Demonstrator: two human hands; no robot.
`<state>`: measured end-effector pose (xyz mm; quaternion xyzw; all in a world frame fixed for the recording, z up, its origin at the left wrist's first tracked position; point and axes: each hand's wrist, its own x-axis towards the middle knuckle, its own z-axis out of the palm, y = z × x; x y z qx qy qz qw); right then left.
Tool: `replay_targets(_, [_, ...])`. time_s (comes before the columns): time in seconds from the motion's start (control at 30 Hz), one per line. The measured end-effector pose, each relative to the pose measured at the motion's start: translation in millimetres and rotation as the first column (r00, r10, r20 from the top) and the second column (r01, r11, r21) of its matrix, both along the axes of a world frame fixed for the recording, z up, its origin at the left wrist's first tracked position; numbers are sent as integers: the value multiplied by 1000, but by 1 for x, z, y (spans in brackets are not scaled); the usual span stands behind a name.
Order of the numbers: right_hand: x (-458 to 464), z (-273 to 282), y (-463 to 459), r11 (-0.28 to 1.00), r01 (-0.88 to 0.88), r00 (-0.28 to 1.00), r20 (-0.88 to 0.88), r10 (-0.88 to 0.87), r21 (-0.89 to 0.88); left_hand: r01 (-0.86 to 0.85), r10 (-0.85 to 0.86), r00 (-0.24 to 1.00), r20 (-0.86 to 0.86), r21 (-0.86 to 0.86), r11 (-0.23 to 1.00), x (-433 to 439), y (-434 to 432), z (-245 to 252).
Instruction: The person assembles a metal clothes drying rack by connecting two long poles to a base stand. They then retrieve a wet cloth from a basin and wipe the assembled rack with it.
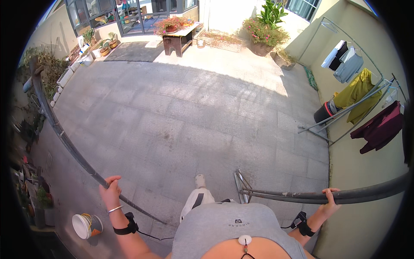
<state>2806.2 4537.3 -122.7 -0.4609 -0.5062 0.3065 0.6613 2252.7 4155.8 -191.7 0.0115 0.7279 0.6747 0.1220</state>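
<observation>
My left hand (111, 192) is wrapped around a long dark pole (76, 152), its index finger sticking out. From the floor beside me that pole slants up to the upper left, where its end looks bent or forked. On the other side, my right hand (330, 202) grips a grey metal stand (278, 194) made of a post or paired tubes. A crossbar foot with slanting braces (242, 186) forms the stand's lower end, on the paving in front of me. Its other end runs out of view at the right.
A white bucket (82, 226) lies tipped at lower left. Clothes hang on a metal drying rack (352, 106) along the right wall, near a black bucket (323, 113). Potted plants (266, 32) and a small table (181, 34) stand at the back. Planters (66, 77) line the left side.
</observation>
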Motion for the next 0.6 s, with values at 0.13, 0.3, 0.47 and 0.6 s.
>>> replay_targets(0.13, [-68,17,76,999,35,996,81,-36,6,101,-99,993,72,-32,994,-73,100,9])
replay_targets(0.3, [-154,11,163,995,94,991,103,-90,-40,264,-259,960,106,-40,964,-145,219,25])
replay_targets(0.47, [-239,-11,268,996,44,997,64,-39,-79,203,-199,976,84,-44,978,-213,320,20])
replay_targets(0.6, [-291,2,336,998,-29,997,67,33,-56,116,-115,993,18,-93,989,-258,368,35])
